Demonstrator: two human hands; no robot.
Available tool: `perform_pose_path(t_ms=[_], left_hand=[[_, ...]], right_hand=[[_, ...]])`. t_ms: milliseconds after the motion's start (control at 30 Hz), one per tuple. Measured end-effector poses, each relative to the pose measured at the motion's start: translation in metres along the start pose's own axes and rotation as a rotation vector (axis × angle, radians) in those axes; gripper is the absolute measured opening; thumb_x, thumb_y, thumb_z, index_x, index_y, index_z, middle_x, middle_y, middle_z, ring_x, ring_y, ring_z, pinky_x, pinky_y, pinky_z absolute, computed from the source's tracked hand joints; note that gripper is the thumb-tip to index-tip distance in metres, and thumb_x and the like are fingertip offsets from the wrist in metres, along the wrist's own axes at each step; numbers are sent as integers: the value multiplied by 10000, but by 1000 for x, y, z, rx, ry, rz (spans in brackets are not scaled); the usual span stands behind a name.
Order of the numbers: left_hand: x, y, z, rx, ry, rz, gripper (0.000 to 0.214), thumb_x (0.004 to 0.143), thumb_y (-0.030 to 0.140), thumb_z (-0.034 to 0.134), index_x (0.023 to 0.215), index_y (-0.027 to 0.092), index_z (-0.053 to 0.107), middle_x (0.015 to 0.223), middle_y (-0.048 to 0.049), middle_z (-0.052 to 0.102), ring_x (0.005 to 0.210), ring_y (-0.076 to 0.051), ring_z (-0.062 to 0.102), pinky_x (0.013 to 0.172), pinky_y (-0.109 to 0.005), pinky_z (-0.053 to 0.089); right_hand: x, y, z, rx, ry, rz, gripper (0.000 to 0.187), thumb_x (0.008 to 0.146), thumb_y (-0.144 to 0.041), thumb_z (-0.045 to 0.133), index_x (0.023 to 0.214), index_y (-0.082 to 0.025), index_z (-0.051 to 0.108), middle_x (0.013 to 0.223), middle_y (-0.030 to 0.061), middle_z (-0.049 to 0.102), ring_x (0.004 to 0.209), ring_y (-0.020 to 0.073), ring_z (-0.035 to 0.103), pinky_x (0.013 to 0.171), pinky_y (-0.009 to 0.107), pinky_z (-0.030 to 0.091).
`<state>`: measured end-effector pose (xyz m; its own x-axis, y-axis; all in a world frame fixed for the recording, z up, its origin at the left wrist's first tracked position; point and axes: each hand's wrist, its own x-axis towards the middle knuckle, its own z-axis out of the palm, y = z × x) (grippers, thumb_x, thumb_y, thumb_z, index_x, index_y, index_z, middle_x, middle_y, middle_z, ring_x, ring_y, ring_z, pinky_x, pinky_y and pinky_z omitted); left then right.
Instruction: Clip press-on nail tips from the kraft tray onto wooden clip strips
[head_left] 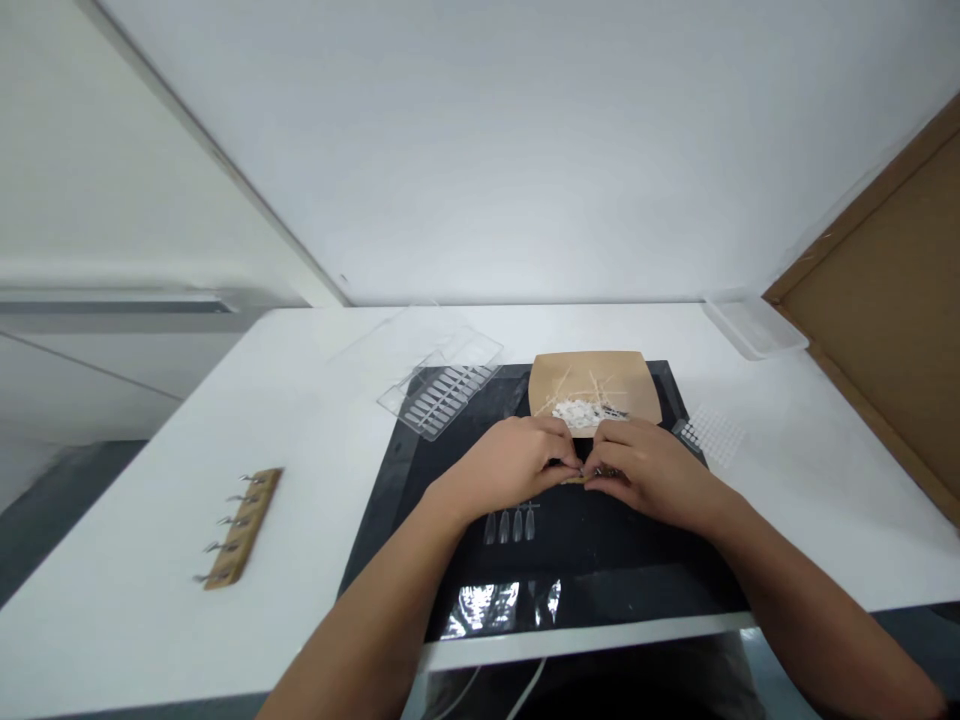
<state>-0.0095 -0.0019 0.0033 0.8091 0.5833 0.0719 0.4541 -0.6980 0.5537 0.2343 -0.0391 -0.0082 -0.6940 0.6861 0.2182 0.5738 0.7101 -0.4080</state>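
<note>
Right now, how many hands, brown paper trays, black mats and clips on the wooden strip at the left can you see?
Left hand and right hand: 2
Brown paper tray: 1
Black mat: 1
Clips on the wooden strip: 5
Total: 9

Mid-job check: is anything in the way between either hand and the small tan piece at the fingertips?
Nothing visible is. The left hand and right hand meet at the small tan piece, partly hiding it. The tan tray lies just beyond them, the clear nail-shaped pieces on the near side; neither is in between.
</note>
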Motion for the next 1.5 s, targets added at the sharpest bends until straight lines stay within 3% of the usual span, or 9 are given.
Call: perform_pose_path(t_ms=[600,967,1133,1300,1500], left_hand=[[0,8,4,100,-28,-70,107,961,227,672,889,205,748,936,-9,715,847,-165,683,723,-268,486],[1,11,3,71,-34,-102,101,956,185,642,894,201,720,951,-13,704,871,-170,684,754,-272,503],[0,12,2,91,-35,-79,121,978,200,618,907,193,716,954,-18,701,864,-172,685,747,-275,501],[0,12,-1,120,-53,-60,150,1004,214,578,928,190,706,973,-24,706,850,-173,683,726,-282,496],[-2,9,2,133,-60,-60,100,991,245,608,1035,196,684,1012,-26,708,862,-182,678,725,-300,489]], right_hand=[[4,-6,6,-128,-9,12,106,990,-230,712,898,-180,702,899,36,650,818,194,580,730,339,396],[5,-10,7,-127,-5,85,131,968,-220,750,864,-188,675,876,3,647,836,185,594,823,367,350],[4,-12,5,-124,-31,86,105,956,-210,762,919,-182,667,933,15,661,888,203,616,860,380,371],[1,-9,3,-41,-32,102,195,902,-198,823,966,-192,639,995,17,673,958,213,638,908,381,386],[0,-6,-1,-47,-58,58,154,932,-235,790,1013,-200,663,1009,37,677,966,228,642,905,392,398]])
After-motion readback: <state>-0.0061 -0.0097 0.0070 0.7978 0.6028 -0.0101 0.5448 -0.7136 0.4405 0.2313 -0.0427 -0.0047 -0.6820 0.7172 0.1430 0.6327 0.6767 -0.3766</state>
